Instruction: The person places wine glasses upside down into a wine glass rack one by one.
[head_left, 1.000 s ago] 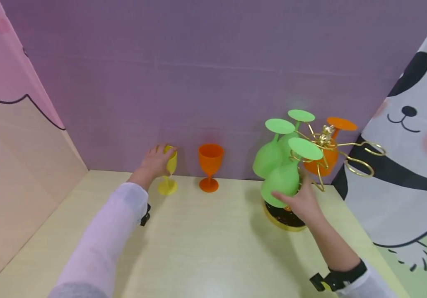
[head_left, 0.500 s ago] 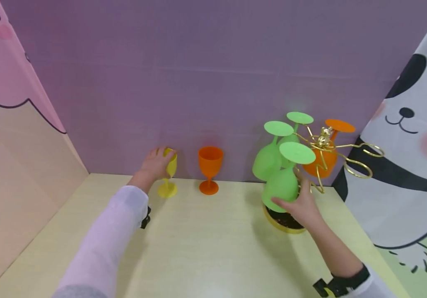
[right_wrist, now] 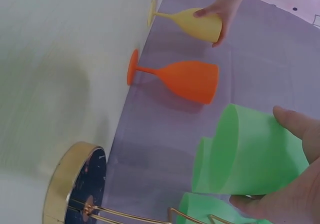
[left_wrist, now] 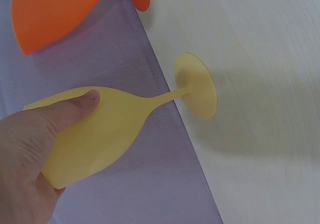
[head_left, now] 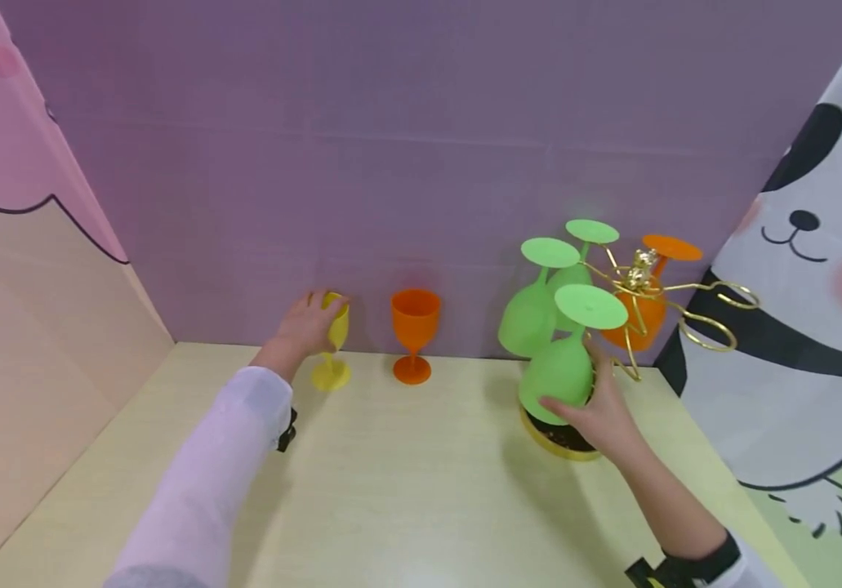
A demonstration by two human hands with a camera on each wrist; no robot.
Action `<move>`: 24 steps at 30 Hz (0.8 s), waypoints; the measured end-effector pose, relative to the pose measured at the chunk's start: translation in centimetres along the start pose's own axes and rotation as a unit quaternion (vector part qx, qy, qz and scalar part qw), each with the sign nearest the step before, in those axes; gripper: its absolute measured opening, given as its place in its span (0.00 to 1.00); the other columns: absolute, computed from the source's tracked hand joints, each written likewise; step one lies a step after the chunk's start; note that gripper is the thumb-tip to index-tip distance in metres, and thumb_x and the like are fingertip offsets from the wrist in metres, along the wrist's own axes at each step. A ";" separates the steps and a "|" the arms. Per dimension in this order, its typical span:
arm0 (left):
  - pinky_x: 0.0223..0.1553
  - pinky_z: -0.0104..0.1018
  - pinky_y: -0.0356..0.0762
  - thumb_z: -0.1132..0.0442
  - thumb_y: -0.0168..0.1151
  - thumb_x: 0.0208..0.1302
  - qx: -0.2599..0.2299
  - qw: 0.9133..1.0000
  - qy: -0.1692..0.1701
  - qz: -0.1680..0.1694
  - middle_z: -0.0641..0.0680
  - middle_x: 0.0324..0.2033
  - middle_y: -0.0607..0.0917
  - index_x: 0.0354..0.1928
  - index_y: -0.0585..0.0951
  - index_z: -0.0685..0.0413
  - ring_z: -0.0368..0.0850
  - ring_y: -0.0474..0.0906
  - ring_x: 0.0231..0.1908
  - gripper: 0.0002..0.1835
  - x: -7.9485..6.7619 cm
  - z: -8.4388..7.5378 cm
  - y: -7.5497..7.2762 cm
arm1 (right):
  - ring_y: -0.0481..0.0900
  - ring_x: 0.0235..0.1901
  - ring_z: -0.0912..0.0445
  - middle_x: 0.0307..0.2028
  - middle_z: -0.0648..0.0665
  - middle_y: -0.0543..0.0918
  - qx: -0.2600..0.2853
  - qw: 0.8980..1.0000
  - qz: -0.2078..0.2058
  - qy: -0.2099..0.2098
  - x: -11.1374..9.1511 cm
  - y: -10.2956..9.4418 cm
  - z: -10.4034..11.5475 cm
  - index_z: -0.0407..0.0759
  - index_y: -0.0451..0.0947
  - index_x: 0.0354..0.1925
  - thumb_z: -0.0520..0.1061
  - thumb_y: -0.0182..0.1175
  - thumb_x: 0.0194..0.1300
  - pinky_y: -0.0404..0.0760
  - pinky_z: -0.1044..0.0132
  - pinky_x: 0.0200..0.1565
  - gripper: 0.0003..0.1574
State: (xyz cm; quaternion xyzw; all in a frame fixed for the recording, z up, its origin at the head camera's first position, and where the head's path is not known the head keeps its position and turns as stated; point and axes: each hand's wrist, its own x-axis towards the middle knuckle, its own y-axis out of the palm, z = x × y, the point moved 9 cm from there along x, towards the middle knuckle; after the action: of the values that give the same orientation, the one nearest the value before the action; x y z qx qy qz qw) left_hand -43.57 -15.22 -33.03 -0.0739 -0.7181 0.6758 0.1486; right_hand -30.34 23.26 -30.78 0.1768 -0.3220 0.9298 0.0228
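Grasping an upside-down, light-green, stemmed goblet (head_left: pixel 557 376), seemingly plastic, around its bowl with the right hand (head_left: pixel 600 412), just in front of a gold metal wire rack (head_left: pixel 639 282) with a round, dark-topped base (head_left: pixel 563 452). Covering part of the wire there, leaving any seating of the stem in the rack impossible to tell. Risking a fall onto the pale wood-grained bench (head_left: pixel 406 482) through too early a release, or a shove to the rack from stem pressing on wire.

Hanging two more light-green goblets (head_left: pixel 527 318) upside down at the rack's left against one orange goblet (head_left: pixel 652 322) at its rear; possibly inviting a leftward tip.

Gripping an upright, yellow, plastic-looking goblet (left_wrist: pixel 107 134) near its rim with the left hand (head_left: pixel 305 324), well left of the rack, foot down on the bench; risking a topple from any sideways tug. Exposing a second orange goblet (head_left: pixel 415 318), upright between yellow goblet and rack, to a knock from a careless rightward sweep.
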 end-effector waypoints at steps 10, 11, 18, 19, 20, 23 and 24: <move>0.64 0.59 0.50 0.58 0.71 0.47 -0.010 1.000 -0.009 0.007 0.65 0.65 0.52 0.68 0.55 0.45 0.67 0.47 0.63 0.47 0.1 0.0 0.0 | 0.58 0.59 0.35 0.63 0.30 0.56 0.028 0.999 0.003 -0.043 -1.2 -1.8 2.3 0.41 0.40 0.68 0.45 0.69 0.49 0.61 0.36 0.57 0.60; 0.64 0.59 0.50 0.58 0.71 0.47 -0.011 1.000 -0.010 0.007 0.65 0.66 0.52 0.68 0.55 0.45 0.66 0.47 0.63 0.47 0.1 0.0 0.0 | 0.58 0.59 0.35 0.63 0.31 0.56 0.029 0.999 0.000 -0.046 -1.4 -2.0 2.5 0.40 0.41 0.68 0.44 0.69 0.49 0.61 0.36 0.57 0.60; 0.64 0.59 0.50 0.58 0.71 0.48 -0.010 1.000 -0.011 0.009 0.65 0.65 0.52 0.68 0.55 0.45 0.67 0.47 0.63 0.47 0.0 -0.1 0.0 | 0.59 0.59 0.38 0.64 0.34 0.57 0.023 0.998 -0.015 -0.065 -2.9 -3.6 4.4 0.41 0.43 0.67 0.39 0.69 0.49 0.62 0.49 0.61 0.58; 0.64 0.60 0.50 0.58 0.71 0.48 -0.011 1.000 -0.011 0.009 0.65 0.65 0.52 0.68 0.55 0.45 0.67 0.47 0.63 0.47 0.0 -0.1 0.0 | 0.59 0.59 0.39 0.63 0.35 0.57 0.021 0.997 -0.020 -0.070 -3.2 -3.8 4.7 0.42 0.43 0.68 0.38 0.69 0.48 0.63 0.56 0.62 0.58; 0.64 0.60 0.50 0.58 0.71 0.47 -0.012 1.000 -0.011 0.009 0.65 0.65 0.52 0.68 0.55 0.45 0.67 0.47 0.63 0.47 -0.1 0.0 0.0 | 0.61 0.59 0.42 0.63 0.37 0.58 0.016 0.996 -0.029 -0.077 -3.4 -4.1 5.1 0.43 0.45 0.67 0.37 0.69 0.47 0.64 0.63 0.62 0.58; 0.64 0.60 0.50 0.58 0.70 0.48 -0.013 1.000 -0.010 0.009 0.66 0.65 0.51 0.68 0.55 0.45 0.67 0.47 0.63 0.47 -0.1 -0.1 -0.1 | 0.64 0.57 0.52 0.60 0.44 0.62 0.018 0.992 -0.059 -0.106 -4.1 -5.2 6.4 0.44 0.49 0.67 0.30 0.69 0.42 0.65 0.81 0.55 0.58; 0.64 0.60 0.50 0.58 0.70 0.48 -0.011 1.000 -0.008 0.008 0.66 0.65 0.52 0.68 0.55 0.45 0.67 0.47 0.63 0.47 -0.1 -0.1 0.0 | 0.65 0.56 0.54 0.59 0.45 0.64 0.028 0.990 -0.070 -0.117 -4.3 -5.6 6.9 0.43 0.50 0.66 0.27 0.68 0.40 0.65 0.82 0.54 0.59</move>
State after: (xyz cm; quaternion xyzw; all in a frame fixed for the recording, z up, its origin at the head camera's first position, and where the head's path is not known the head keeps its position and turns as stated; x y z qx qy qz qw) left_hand -43.46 -15.20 -32.99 -0.0758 -0.7264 0.6694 0.1362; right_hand -23.26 23.86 -23.94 0.3067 -0.2833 0.9075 0.0448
